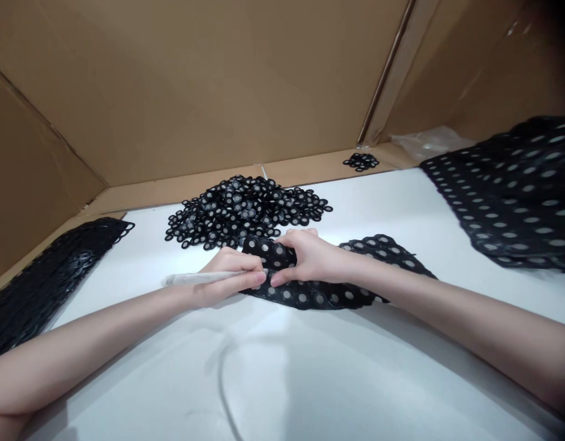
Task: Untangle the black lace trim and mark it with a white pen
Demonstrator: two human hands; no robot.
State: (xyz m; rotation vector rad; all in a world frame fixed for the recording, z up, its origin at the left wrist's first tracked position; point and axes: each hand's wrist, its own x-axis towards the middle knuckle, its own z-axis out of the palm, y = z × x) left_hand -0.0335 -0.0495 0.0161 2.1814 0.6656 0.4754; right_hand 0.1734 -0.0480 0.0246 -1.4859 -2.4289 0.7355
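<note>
My left hand [231, 274] is closed around a slim whitish pen-like tool [190, 278], whose tip is hidden by the fingers at the sheet's left end. That black rubbery sheet [326, 298], marked with rows of pale grey discs, lies on the white table in front of me. My right hand [312, 254] grips its left part, thumb on the near side and fingers curled on the far side. The two hands almost touch. Just beyond them rises a pile of loose black rings with grey centres [236, 208].
A stack of black perforated sheets [48, 269] lies at the left. Larger dotted black sheets [516, 196] are piled at the right, beside a clear plastic bag [429, 142]. A small ring cluster [361, 162] sits at the back. Cardboard walls [209, 86] enclose the white table [181, 373].
</note>
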